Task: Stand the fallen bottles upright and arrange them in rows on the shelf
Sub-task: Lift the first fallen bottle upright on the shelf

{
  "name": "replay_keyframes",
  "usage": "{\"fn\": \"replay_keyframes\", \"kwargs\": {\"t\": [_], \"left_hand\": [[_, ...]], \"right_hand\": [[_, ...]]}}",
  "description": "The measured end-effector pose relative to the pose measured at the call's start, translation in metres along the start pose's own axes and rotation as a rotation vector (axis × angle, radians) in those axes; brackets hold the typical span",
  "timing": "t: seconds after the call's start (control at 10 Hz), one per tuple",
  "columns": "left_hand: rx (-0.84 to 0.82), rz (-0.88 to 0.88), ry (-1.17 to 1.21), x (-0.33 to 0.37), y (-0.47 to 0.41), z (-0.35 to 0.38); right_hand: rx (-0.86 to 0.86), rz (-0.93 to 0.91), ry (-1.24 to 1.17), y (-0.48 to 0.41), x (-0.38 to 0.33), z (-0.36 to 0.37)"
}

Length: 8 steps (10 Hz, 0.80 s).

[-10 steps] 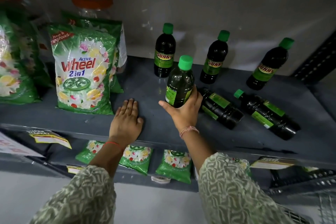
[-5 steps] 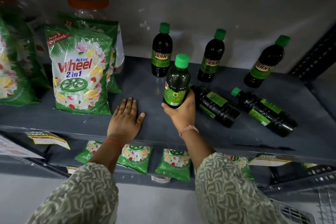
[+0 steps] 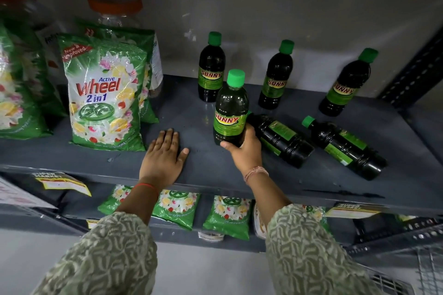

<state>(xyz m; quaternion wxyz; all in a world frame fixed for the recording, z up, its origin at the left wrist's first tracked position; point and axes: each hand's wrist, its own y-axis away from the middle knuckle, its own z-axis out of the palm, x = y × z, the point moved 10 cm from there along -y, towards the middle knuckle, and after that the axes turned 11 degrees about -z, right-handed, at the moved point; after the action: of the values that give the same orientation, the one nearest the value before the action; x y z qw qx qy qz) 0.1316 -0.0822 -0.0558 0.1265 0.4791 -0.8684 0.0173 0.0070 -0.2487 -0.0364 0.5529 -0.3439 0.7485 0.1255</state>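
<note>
Bottle [image 3: 230, 112] upright, my right hand [image 3: 247, 151] wrapped round its base at the shelf [image 3: 239, 172] front; left hand [image 3: 163, 155] flat, fingers together. Best to set it squarely before the back bottle [image 3: 211, 72], clear of the fallen bottle [image 3: 280, 139].

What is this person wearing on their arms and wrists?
Both arms are covered by loose sleeves of pale grey-green cloth with a cream squiggle print, ending partway along the forearm. The left hand has a thin red thread around its wrist. The right hand has a pinkish braided band at the wrist. No gloves or rings are visible.
</note>
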Motion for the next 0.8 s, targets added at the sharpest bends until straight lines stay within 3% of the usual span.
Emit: {"fn": "replay_keyframes", "kwargs": {"t": [0.2, 0.5, 0.8], "left_hand": [[0.011, 0.01, -0.002, 0.002, 0.001, -0.003], [0.087, 0.108, -0.022, 0.009, 0.004, -0.005], [-0.009, 0.089, -0.018, 0.009, 0.0, 0.003]], "right_hand": [[-0.08, -0.017, 0.023, -0.003, 0.002, 0.003], [0.028, -0.074, 0.087, 0.002, -0.009, -0.003], [-0.039, -0.015, 0.075, -0.001, -0.002, -0.002]]}}
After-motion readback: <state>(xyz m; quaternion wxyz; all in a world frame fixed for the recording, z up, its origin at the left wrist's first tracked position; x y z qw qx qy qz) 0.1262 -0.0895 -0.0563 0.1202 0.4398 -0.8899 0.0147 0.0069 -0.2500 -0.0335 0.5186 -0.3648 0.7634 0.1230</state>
